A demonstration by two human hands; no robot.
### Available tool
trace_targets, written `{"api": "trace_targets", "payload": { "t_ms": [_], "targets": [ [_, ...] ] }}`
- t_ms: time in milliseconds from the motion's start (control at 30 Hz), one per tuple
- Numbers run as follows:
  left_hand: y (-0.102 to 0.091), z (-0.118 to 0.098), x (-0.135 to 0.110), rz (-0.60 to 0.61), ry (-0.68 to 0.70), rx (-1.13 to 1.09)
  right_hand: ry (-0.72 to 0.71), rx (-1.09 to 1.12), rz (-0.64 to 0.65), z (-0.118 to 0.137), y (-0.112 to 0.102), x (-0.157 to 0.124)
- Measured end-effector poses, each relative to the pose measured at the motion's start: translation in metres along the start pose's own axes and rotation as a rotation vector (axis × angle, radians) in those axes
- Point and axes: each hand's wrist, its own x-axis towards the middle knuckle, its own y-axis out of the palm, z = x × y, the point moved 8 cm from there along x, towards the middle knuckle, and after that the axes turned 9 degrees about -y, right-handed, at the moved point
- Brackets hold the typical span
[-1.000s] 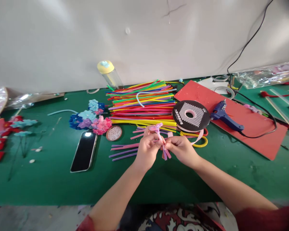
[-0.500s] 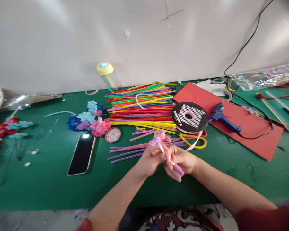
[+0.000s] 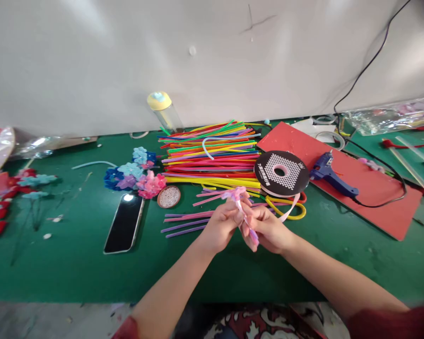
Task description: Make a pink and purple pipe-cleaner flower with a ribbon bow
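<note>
Now your left hand (image 3: 223, 225) and right hand (image 3: 268, 228) are both pinching a fuzzy, thin-stemmed, pink-and-purple flower (image 3: 237, 193).

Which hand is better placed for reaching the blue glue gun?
Probably the right hand: the glue gun lies to its right, on the red board. The left hand is farther away. Both hold the pink-purple bundle.
</note>
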Motion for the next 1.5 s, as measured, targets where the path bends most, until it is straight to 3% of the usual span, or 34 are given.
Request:
{"api": "trace_targets", "payload": {
  "t_ms": [133, 300, 367, 467, 667, 800, 900, 1033, 1133, 1333, 1500],
  "targets": [
    [0.002, -0.002, 0.004, 0.003, 0.043, -0.002, -0.181, -0.595, -0.175, 0.03, -0.015, -0.001],
    [-0.005, -0.003, 0.006, -0.099, 0.061, -0.043, -0.614, -1.295, -0.226, 0.071, 0.006, -0.012],
    [-0.005, 0.001, 0.007, -0.09, 0.014, -0.071, -0.742, -1.433, -0.195, 0.075, 0.015, -0.015],
    [-0.006, 0.005, 0.008, -0.092, -0.023, -0.073, -0.827, -1.534, -0.141, 0.075, 0.021, -0.017],
    [-0.012, -0.005, 0.004, -0.188, 0.091, 0.132, -0.869, -1.574, -0.167, 0.073, 0.019, -0.02],
    [-0.013, -0.018, -0.001, -0.251, 0.206, 0.234, -0.799, -1.451, -0.156, 0.071, 0.016, -0.017],
    [-0.01, -0.02, -0.002, -0.206, 0.231, 0.201, -0.582, -1.232, -0.125, 0.063, 0.007, -0.009],
    [-0.007, -0.012, 0.001, -0.108, 0.152, 0.013, -0.232, -0.75, -0.11, 0.037, -0.009, -0.001],
    [-0.001, -0.004, 0.003, -0.024, 0.072, -0.129, -0.056, -0.365, -0.098, 0.013, -0.011, -0.001],
    [0.011, -0.001, 0.002, 0.113, 0.04, -0.238, 0.061, 0.208, 0.09, -0.007, 0.011, -0.003],
    [0.017, -0.002, 0.0, 0.176, 0.013, -0.231, 0.189, 0.37, 0.201, -0.012, 0.023, -0.007]
  ]
}}
